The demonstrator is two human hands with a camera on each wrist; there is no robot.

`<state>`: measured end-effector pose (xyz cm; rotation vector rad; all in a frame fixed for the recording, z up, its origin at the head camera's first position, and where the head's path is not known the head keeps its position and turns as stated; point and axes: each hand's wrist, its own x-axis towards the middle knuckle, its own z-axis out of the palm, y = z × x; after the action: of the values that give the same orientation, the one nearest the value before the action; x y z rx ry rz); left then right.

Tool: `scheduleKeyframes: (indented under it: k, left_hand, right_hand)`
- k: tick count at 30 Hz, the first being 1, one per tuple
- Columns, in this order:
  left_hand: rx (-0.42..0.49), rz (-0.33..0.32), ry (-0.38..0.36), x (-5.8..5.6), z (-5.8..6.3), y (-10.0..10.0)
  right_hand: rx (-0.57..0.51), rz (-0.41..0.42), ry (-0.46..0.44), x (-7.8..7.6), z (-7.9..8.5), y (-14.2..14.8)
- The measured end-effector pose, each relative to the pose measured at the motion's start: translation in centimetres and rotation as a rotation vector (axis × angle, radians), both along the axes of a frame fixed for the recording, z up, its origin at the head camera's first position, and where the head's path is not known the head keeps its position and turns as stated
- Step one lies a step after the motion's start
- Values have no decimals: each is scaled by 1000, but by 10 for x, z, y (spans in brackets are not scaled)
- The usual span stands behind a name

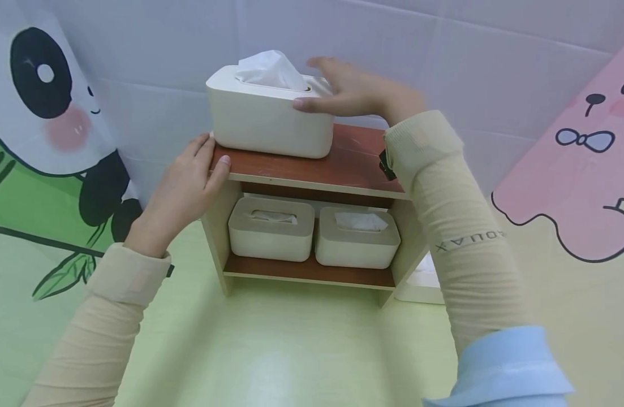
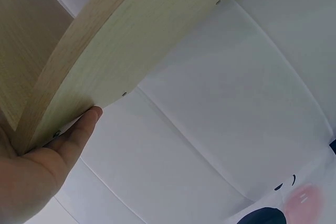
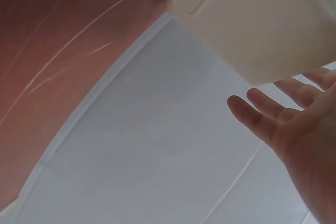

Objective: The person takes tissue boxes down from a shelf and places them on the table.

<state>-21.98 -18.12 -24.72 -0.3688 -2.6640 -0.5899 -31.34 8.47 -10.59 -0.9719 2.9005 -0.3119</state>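
Tissue box [image 1: 271, 121] stands, in head view, on top of the shelf unit [image 1: 365, 158], toward its left end; you seem to be positioning it. In left wrist view, your left hand [image 2: 37, 171] rests against the side panel [image 2: 142, 40], fingers almost straight. In right wrist view, your right hand [image 3: 304, 124] is spread at the box, not closed around it; next move probably calls for gentle squaring.

You are indoors, in what could be a child's playroom or a decorated set; you cannot tell which. Around you, a cartoon panda [image 1: 57, 102] and a pink cartoon animal [image 1: 561, 186] brighten creased pale sheeting [image 1: 342, 34] behind a small two-tier shelf unit [image 1: 362, 161].
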Motion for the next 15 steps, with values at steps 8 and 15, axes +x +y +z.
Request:
scheduleKeyframes:
  k: [8, 15]
  left_hand:
    - [4, -1, 8, 1, -1, 0]
    - [1, -1, 8, 1, -1, 0]
  right_hand:
    - [-32, 24, -46, -7, -6, -5]
    - [-34, 57, -50, -8, -9, -7]
